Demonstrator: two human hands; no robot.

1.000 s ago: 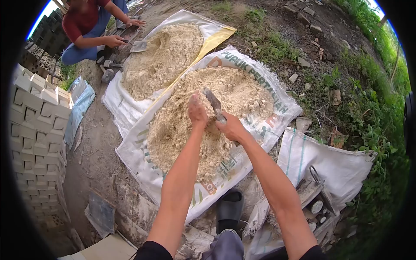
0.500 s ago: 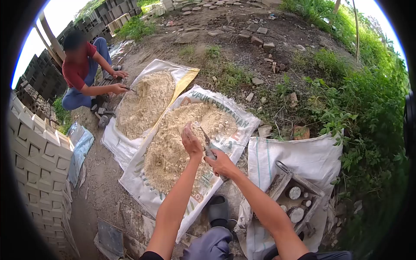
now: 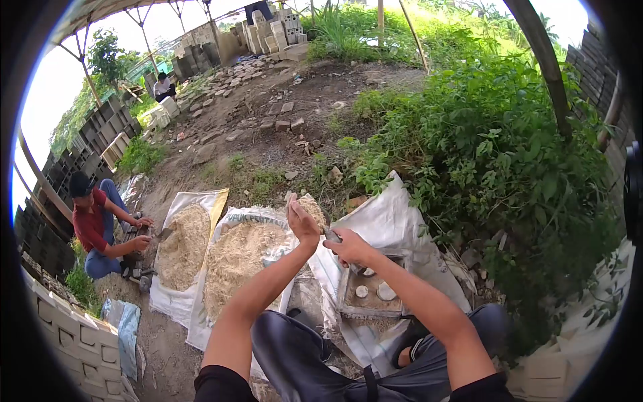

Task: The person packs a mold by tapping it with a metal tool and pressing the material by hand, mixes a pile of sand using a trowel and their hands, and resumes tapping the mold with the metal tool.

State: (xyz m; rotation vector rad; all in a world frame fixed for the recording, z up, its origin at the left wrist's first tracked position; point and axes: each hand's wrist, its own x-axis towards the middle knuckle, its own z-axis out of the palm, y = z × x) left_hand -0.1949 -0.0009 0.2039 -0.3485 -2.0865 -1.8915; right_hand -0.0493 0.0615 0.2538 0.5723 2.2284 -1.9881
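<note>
My right hand (image 3: 349, 246) is wrapped round the handle of a trowel (image 3: 331, 234). Beside it my left hand (image 3: 303, 222) is cupped, fingers together, against a heap of pale sandy mix (image 3: 315, 209) at the trowel; the blade is mostly hidden. Both hands are raised between the sandy pile (image 3: 234, 258) on a printed white sack (image 3: 194, 337) and a wooden frame (image 3: 375, 312). Round pale pieces (image 3: 386, 291) stand inside the frame, which rests on another white sack (image 3: 395, 201). My right forearm partly covers the frame.
A person in a red shirt (image 3: 90, 218) crouches at the left with a trowel by a second sandy pile (image 3: 182, 248). Stacked blocks (image 3: 74, 335) stand at lower left. Green plants (image 3: 469, 147) and a wooden post (image 3: 542, 60) are at the right. Another person (image 3: 163, 87) sits farther back.
The view has tilted up and swung right, showing more background. My hands have moved from over the sandy pile towards the wooden frame, with sandy mix now visible between them.
</note>
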